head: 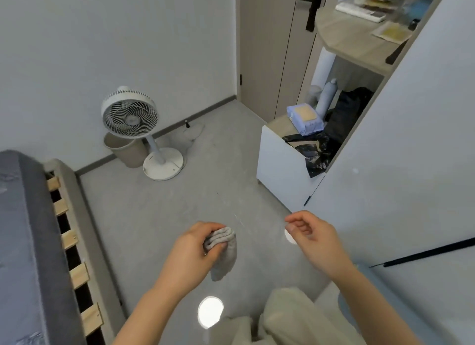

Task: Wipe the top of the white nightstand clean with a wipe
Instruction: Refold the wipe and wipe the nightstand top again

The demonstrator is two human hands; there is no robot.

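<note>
Gripping a bunched grey cloth (223, 249), the left hand (191, 252) is hovering over the bare floor (159, 216), fingers closed around the upper folds while the loose end is hanging free below. The right hand (312, 235) is floating just beside it, empty, fingers loosely curled and thumb nearly meeting the forefinger, pinching nothing that can be made out. Both hands are well apart from any furniture.

Farther off on the right, a low white cabinet (280, 170) is standing against the wardrobe, and this is probably the nightstand. Its top is carrying a blue pack of wipes (305, 119), crumpled black plastic bags (313, 152) and some pale bottles (327, 95) behind them.

The main risk, as I judge it, is that clutter: a sweep across the top could be pushing the pack or bags over the edge, or tipping a bottle. The dangling tail of the cloth could also be snagging on the plastic. And the cloth looks dry and folded thick, so it may be smearing dust rather than lifting it; a fresh wipe from the pack might serve better.

Beyond, a white pedestal fan (129, 116) and a beige bin (126, 149) are standing by the wall, clear of the path.
</note>
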